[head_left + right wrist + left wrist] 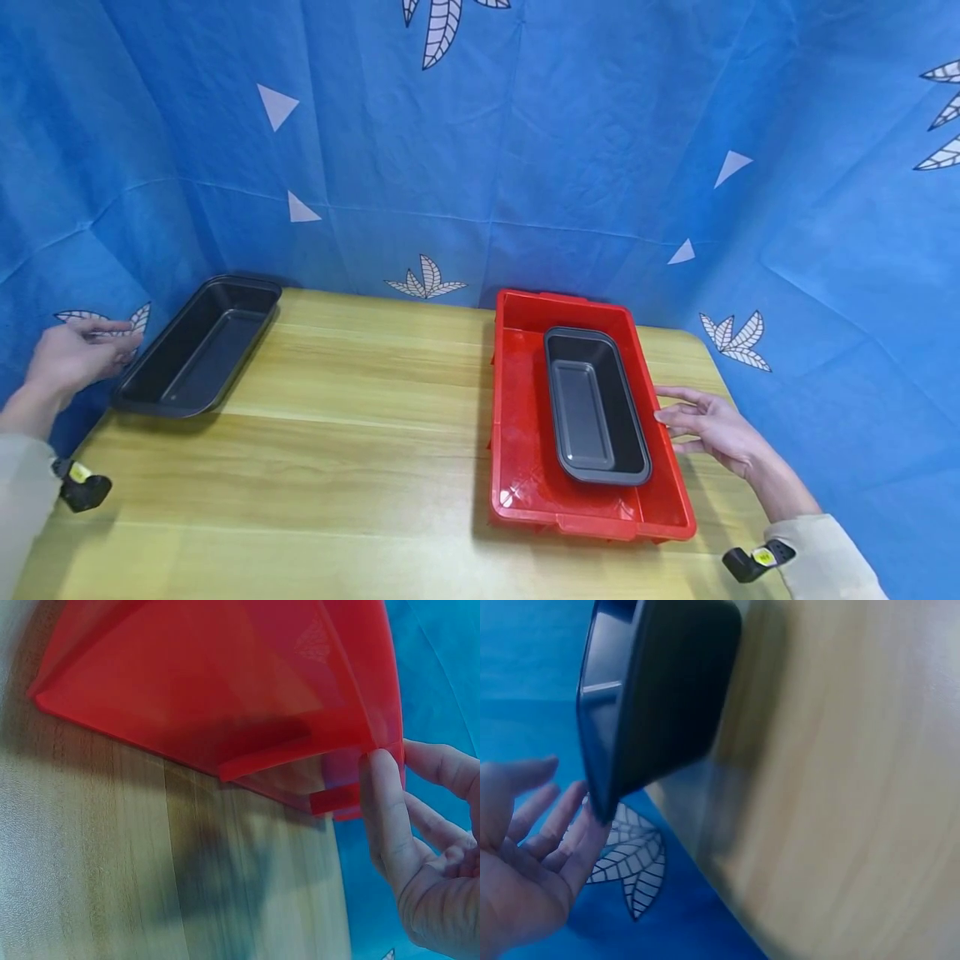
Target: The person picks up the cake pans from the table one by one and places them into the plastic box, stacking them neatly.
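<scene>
A dark loaf pan (202, 358) lies at the left end of the table, close to the cloth. My left hand (82, 354) is beside its outer long side, fingers loosely extended; in the left wrist view the fingertips (592, 825) overlap the pan's lower corner. On the right stands a red plastic tray (521, 467) with a second dark loaf pan (596, 408) inside it, toward its right wall. My right hand (708, 429) is at the tray's right rim, fingers spread. In the right wrist view its thumb (386, 787) touches the rim from outside, the palm holding nothing.
The wood-grain table (360, 467) spreads between the left pan and the red tray. A blue cloth (420, 150) printed with leaves and triangles hangs behind and along both sides. Both wrists wear small black cameras on straps.
</scene>
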Demonstrator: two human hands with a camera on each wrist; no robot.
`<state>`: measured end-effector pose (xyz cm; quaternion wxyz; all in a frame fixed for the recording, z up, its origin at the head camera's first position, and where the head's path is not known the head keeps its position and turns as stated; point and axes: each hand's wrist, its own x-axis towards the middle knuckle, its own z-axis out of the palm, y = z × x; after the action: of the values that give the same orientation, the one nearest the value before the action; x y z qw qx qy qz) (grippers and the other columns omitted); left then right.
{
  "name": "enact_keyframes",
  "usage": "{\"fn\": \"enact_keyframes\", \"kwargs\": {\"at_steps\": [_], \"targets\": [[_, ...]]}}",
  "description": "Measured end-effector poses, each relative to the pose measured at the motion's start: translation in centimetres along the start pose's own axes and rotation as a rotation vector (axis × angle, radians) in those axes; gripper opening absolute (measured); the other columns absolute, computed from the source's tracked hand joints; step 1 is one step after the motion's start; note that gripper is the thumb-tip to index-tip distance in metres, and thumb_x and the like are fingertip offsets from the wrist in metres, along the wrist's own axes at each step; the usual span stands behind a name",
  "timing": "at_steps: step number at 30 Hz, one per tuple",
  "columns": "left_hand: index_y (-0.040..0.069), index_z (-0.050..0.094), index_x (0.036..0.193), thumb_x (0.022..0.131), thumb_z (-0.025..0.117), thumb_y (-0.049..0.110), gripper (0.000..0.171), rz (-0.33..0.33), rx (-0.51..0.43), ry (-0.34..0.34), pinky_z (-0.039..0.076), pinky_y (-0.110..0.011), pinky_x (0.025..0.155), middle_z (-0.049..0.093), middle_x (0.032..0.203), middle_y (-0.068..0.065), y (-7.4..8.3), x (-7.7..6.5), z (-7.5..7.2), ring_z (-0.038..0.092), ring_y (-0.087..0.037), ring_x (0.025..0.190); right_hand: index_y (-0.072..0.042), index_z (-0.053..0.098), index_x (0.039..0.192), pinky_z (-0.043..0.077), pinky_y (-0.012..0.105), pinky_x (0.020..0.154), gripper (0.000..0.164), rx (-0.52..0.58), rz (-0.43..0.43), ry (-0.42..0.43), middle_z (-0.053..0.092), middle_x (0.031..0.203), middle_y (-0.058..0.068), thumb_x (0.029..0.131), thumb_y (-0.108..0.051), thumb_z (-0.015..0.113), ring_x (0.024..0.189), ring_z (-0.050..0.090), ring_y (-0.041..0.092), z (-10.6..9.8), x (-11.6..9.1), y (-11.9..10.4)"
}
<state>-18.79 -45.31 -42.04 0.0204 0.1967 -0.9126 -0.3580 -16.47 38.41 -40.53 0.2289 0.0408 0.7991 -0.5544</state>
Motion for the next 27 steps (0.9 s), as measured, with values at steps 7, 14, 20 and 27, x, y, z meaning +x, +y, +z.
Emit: {"fn": "enact_keyframes", "kwargs": {"at_steps": [7,14,20,27], "targets": [[-0.016,0.050,0.144,0.106,0.058,0.034,0.064,0.021,0.034,-0.003,0.051,-0.023,0.054,0.073,0.088,-0.014,-0.9,-0.2,0.7,0.050,0.004,0.063,0.001,0.031,0.162,0.068,0.035,0.081,0.072,0.002,0.001,0.012,0.078,0.103,-0.011,0.104,-0.023,0.067,0.093,0.077,0.013,0.1,0.0,0.0],[-0.015,0.049,0.145,0.107,0.054,0.039,0.066,0.012,0.055,-0.025,0.055,-0.039,0.078,0.042,0.151,-0.044,-1.1,-0.6,1.5,0.051,-0.055,0.125,0.002,0.030,0.162,0.068,0.035,0.081,0.073,-0.006,-0.001,0.011,0.078,0.104,-0.010,0.104,-0.023,0.066,0.093,0.077,0.013,0.1,0.0,0.0],[-0.015,0.045,0.148,0.109,0.051,0.039,0.067,-0.011,0.057,-0.064,0.043,-0.073,0.107,0.033,0.156,-0.047,-1.3,-0.5,2.0,0.035,-0.065,0.140,0.000,0.030,0.163,0.068,0.036,0.082,0.074,-0.013,0.005,0.013,0.077,0.105,-0.010,0.104,-0.025,0.067,0.094,0.076,0.014,0.0,0.1,0.1],[-0.017,0.044,0.146,0.110,0.050,0.031,0.061,0.009,0.074,-0.061,0.042,-0.073,0.107,0.038,0.151,-0.047,-1.4,-0.3,2.3,0.037,-0.065,0.138,0.001,0.029,0.163,0.068,0.036,0.083,0.075,-0.014,0.004,0.016,0.078,0.104,-0.010,0.104,-0.025,0.067,0.093,0.077,0.014,0.1,0.1,0.1]]}}
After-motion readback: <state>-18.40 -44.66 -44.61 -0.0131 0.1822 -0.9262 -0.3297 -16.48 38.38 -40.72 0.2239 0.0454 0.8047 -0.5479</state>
